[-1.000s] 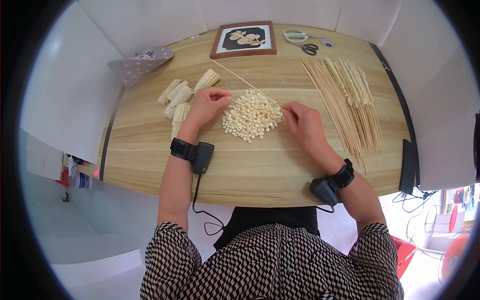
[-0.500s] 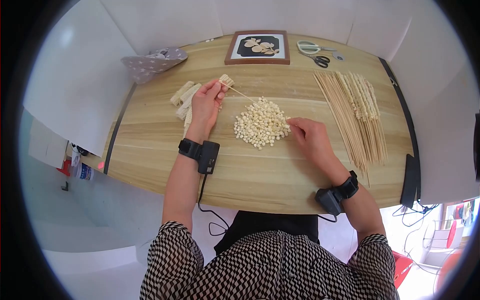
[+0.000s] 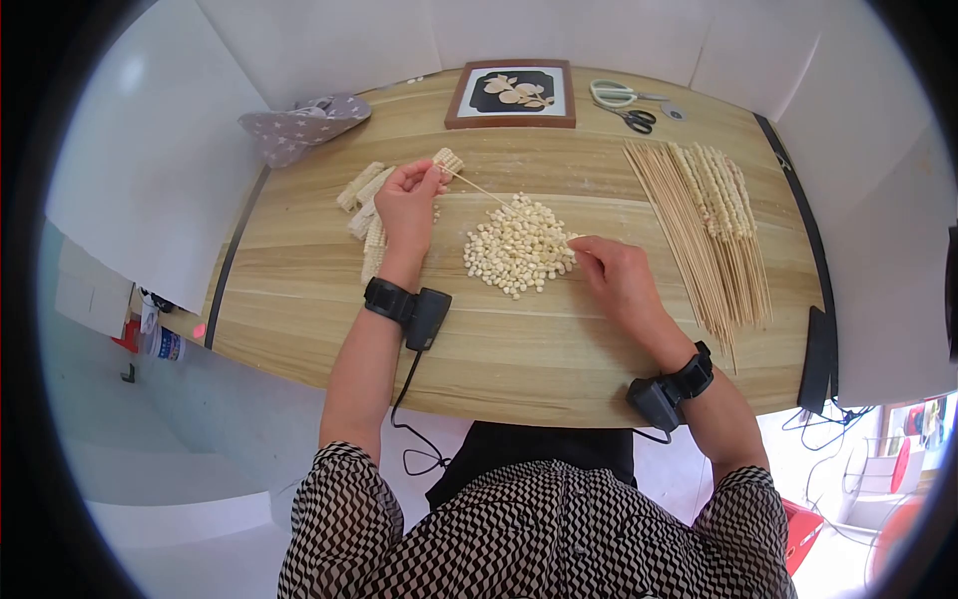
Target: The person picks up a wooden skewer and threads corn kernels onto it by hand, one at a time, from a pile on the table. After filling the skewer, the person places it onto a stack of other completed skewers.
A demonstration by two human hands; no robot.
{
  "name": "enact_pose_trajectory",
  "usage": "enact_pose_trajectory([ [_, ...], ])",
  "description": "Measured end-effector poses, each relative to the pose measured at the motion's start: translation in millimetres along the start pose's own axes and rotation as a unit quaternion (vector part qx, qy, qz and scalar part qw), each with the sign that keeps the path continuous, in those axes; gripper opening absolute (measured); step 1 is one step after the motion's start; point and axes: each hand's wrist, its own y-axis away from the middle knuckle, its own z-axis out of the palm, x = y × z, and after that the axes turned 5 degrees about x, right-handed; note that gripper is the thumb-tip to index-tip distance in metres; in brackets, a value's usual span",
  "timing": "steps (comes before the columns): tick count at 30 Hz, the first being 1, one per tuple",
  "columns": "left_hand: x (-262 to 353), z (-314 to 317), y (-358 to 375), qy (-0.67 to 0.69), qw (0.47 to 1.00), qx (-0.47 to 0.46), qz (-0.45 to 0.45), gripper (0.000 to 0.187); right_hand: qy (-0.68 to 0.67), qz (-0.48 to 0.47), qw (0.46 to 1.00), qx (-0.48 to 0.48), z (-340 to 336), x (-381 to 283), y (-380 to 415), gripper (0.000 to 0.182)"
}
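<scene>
My left hand [image 3: 409,205] pinches one end of a thin wooden skewer [image 3: 477,187], which slants down to the right over a heap of pale corn kernels [image 3: 517,245]. Just behind the fingertips lies a short piece of corn cob [image 3: 449,160]. At the heap's right edge my right hand [image 3: 617,272] is closed, thumb and forefinger together; what they hold, if anything, is too small to tell. Several stripped cobs [image 3: 373,250] lie beside and partly behind my left hand.
Bare skewers [image 3: 684,240] and skewers threaded with kernels [image 3: 717,190] lie at the right. Farther back are a framed picture [image 3: 511,95], scissors [image 3: 639,121] and a grey starred cloth [image 3: 304,128]. A black strip [image 3: 818,359] lies along the right edge.
My left wrist has turned slightly and its strapped device has shifted right. The skewer stays in my left fingers. My right hand has barely moved.
</scene>
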Motion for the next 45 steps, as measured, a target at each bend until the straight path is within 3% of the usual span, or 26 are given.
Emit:
enact_pose_trajectory([
  [9, -5.3, 12.5, 12.8, -0.039, 0.998, -0.04, 0.031, 0.012, -0.021, 0.007, 1.0, 0.003, 1.1, -1.9, 1.1, 0.014],
  [14, -4.7, 29.9, 35.9, -0.028, 0.988, -0.146, 0.037, 0.012, -0.02, 0.015, 1.0, 0.011, -0.7, -5.4, 0.7, 0.014],
  [26, 0.3, 53.1, 80.9, -0.073, 0.957, -0.279, -0.017, 0.014, -0.034, 0.02, 0.998, 0.041, 0.2, 1.4, -0.6, 0.014],
  [33, 2.3, 55.3, 85.1, -0.064, 0.954, -0.294, -0.008, 0.015, -0.031, 0.017, 0.998, 0.05, 1.2, 3.7, -0.5, 0.014],
  [38, 1.0, 38.4, 54.9, -0.183, 0.961, -0.181, 0.098, 0.015, -0.026, 0.017, 0.998, 0.06, 0.5, 4.1, -1.6, 0.014],
  [39, 5.6, 31.8, 47.3, -0.184, 0.961, -0.18, 0.098, 0.015, -0.025, 0.02, 0.998, 0.058, -1.1, 3.6, -2.1, 0.014],
  [41, 17.3, 17.6, 33.1, -0.335, 0.904, -0.216, 0.156, 0.016, -0.024, 0.022, 0.998, 0.056, -1.9, 4.7, -2.4, 0.014],
  [45, 28.5, 2.4, 20.5, -0.415, 0.862, -0.269, 0.112, 0.016, -0.009, -0.001, 0.998, 0.065, 0.3, 10.4, -2.5, 0.015],
])
